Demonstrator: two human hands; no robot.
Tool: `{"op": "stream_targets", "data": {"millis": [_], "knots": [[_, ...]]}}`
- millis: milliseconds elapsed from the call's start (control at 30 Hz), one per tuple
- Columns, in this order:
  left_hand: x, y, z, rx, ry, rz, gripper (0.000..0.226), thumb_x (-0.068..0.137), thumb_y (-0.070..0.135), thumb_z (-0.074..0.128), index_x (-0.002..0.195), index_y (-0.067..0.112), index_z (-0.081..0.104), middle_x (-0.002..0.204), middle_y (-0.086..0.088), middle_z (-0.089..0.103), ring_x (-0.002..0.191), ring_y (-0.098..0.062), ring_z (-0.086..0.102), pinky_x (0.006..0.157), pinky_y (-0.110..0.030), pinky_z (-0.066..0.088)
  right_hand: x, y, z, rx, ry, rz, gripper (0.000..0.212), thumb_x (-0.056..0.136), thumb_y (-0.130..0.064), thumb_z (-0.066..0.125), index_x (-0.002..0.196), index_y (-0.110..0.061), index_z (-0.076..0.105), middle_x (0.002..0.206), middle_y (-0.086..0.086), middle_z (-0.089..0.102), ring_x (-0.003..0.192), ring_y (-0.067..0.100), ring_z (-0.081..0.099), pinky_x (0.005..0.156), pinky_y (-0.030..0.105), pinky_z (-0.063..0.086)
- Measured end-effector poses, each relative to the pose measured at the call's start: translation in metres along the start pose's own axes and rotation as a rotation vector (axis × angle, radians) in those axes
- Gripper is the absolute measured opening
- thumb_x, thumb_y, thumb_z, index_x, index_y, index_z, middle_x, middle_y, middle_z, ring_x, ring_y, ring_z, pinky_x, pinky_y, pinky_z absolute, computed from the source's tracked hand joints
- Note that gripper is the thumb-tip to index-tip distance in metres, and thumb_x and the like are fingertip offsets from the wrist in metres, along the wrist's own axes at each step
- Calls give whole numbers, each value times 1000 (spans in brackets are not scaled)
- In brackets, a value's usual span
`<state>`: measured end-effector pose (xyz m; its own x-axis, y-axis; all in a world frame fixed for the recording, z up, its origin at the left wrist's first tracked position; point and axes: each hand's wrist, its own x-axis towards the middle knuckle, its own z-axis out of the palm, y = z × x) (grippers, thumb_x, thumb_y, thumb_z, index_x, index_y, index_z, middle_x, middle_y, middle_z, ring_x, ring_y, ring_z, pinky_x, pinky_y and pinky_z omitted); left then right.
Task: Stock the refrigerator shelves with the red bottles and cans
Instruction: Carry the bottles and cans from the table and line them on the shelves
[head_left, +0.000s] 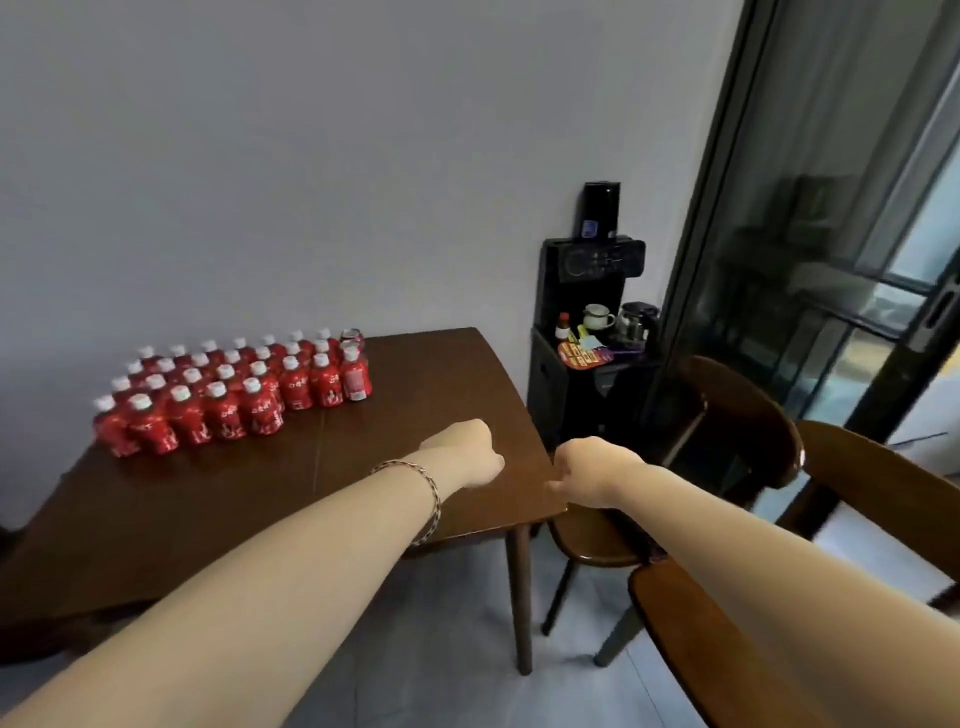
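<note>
Several rows of red bottles on the wooden table

White writing on the red labels is too blurred to read; the white-capped bottles stand tightly packed at the table's far left, with one red can at the back right corner of the rows; left hand and right hand hover near the table's front corner, well apart from the bottles, fingers curled under, holding nothing.

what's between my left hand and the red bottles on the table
In the head view, only the bare table lies between the left hand and the red bottles; nothing stands on that stretch.
</note>
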<state>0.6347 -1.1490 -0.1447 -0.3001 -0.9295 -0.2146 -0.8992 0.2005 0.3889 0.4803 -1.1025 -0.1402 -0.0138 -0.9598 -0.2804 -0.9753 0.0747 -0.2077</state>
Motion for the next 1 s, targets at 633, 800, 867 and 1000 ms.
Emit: {"op": "stream_targets", "data": {"millis": [633,800,867,1000], "knots": [[241,-317,-134,-220,241,-388,25,92,19,48,69,12,55,68,-2,49,70,-21,51,66,-29,41,401,-243,-4,-40,-54,-314,28,89,-31,51,112,-16,58,116,2,60,105,23,59,86,33,49],[306,-398,-134,-255,237,-372,21,89,19,50,107,8,54,106,-9,57,97,-26,57,76,-34,47,483,-289,38,92,-102,-188,39,88,-32,54,125,-18,50,125,5,49,111,23,54,90,35,48],[333,-427,-129,-269,250,-382,38,88,19,52,125,11,45,119,-10,48,104,-27,54,81,-36,49,511,-299,59,165,-120,-129,46,87,-32,56,130,-18,45,126,5,45,113,25,52,91,38,49],[385,-475,-119,-344,309,-394,59,89,18,57,140,8,30,139,-10,33,122,-25,43,95,-32,45,563,-315,89,363,-12,-39,69,79,-30,70,136,-13,36,137,6,39,127,23,39,103,38,39]]}}
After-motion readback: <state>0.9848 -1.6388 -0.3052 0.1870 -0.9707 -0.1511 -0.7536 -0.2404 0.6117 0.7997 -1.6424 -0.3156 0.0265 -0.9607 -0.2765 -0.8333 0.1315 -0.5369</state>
